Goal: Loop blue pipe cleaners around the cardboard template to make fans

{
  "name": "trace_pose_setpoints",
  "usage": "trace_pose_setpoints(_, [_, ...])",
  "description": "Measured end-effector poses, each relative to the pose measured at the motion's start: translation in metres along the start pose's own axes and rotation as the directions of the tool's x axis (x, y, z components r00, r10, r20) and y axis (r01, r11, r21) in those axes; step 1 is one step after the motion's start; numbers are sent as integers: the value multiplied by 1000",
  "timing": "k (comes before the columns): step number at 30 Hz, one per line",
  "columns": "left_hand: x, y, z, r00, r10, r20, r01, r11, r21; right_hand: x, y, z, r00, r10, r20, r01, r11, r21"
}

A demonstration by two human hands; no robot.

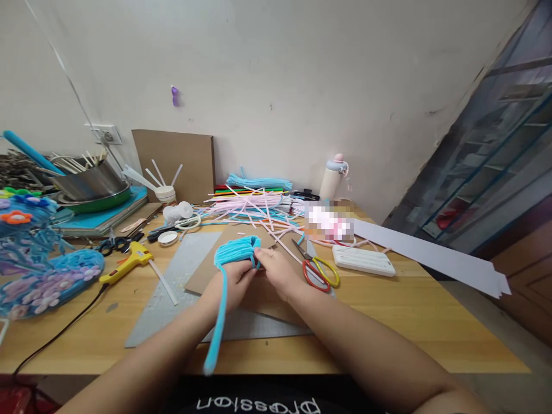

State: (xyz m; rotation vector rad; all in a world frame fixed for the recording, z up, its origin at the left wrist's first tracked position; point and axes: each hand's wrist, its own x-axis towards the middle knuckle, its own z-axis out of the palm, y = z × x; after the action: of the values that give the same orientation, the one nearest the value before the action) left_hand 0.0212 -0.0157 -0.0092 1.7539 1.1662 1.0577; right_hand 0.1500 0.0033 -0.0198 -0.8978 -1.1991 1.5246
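A blue fuzzy piece of wound pipe cleaners point(236, 251) is held up over the cardboard point(280, 299) near the middle of the table. My left hand point(232, 282) is closed around its underside, with the fingers partly hidden beneath it. At its right end, the thumb and fingers of my right hand point(273, 269) pinch the blue piece. One loose blue strand point(221, 322) hangs from its left end toward the table's front edge. Scissors with red and yellow handles point(321, 271) lie open just right of my right hand.
A yellow glue gun point(127, 264) with a black cord and a blue flowered craft point(47, 287) are at left. Pink and blue pipe cleaners point(254, 204) lie behind. A white case point(363, 260) and a bottle point(333, 178) stand at right. A grey mat point(159, 293) lies under the cardboard.
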Motion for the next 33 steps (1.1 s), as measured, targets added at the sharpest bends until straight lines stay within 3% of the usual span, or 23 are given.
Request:
trace_pose_setpoints(4, [-4, -1, 0, 999, 23, -24, -16, 958, 288, -6, 3, 8, 995, -100, 17, 101, 987, -127])
trace_pose_setpoints(9, [-3, -3, -4, 994, -66, -86, 91, 938, 333, -7, 13, 15, 983, -165, 78, 176, 971, -165])
trace_pose_setpoints(12, [-2, -2, -6, 987, -150, -64, 160, 963, 216, -3, 13, 9, 967, -254, 18, 249, 924, -291])
trace_pose_setpoints(14, [-3, 1, -6, 970, -218, -110, 214, 976, -50, -3, 7, 3, 938, -347, -12, 299, 826, -478])
trace_pose_setpoints(16, [-4, 6, -4, 931, -347, -116, 274, 871, -407, -5, -2, -2, 910, -415, 21, 322, 673, -666])
trace_pose_setpoints(18, [-6, 10, 1, 896, -443, -22, 318, 676, -665, -8, -9, -5, 901, -425, 90, 330, 534, -779])
trace_pose_setpoints(20, [-6, 12, 6, 869, -489, 73, 342, 488, -803, -11, -14, -5, 895, -411, 172, 356, 428, -831])
trace_pose_setpoints(23, [-2, 9, 11, 826, -551, 118, 332, 307, -892, -13, -15, -4, 886, -375, 273, 402, 325, -856])
trace_pose_setpoints(25, [2, 5, 12, 810, -572, 133, 313, 230, -921, -13, -14, -3, 890, -350, 292, 405, 314, -859])
trace_pose_setpoints(28, [5, 1, 14, 825, -544, 155, 279, 152, -948, -12, -12, -2, 912, -310, 269, 385, 420, -822])
trace_pose_setpoints(31, [3, 1, 18, 844, -514, 151, 250, 129, -959, -11, -13, -3, 931, -287, 225, 349, 524, -777])
trace_pose_setpoints(33, [1, 3, 21, 839, -523, 153, 257, 133, -957, -12, -15, -3, 929, -309, 205, 343, 506, -791])
